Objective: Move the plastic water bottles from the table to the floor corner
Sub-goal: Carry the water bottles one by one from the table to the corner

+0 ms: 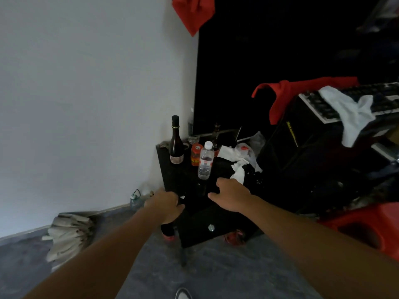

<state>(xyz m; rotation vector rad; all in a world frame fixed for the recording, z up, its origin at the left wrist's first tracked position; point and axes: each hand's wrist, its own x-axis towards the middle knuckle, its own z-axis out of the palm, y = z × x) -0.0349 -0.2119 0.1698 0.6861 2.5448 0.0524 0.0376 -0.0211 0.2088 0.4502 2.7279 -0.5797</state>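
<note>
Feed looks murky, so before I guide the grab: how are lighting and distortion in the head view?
Head view: dim overall; the black table and the right side sink into shadow, while the clear water bottle reads well. Wide-angle bending stretches the forearms. The right hand is slightly soft.

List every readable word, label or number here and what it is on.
No text can be read.
Water bottle: red and white label, print blurred.
Wine bottle: pale label, too blurred.
Red jar: yellow label, too small.
Black box: yellow marking, unreadable.
</note>
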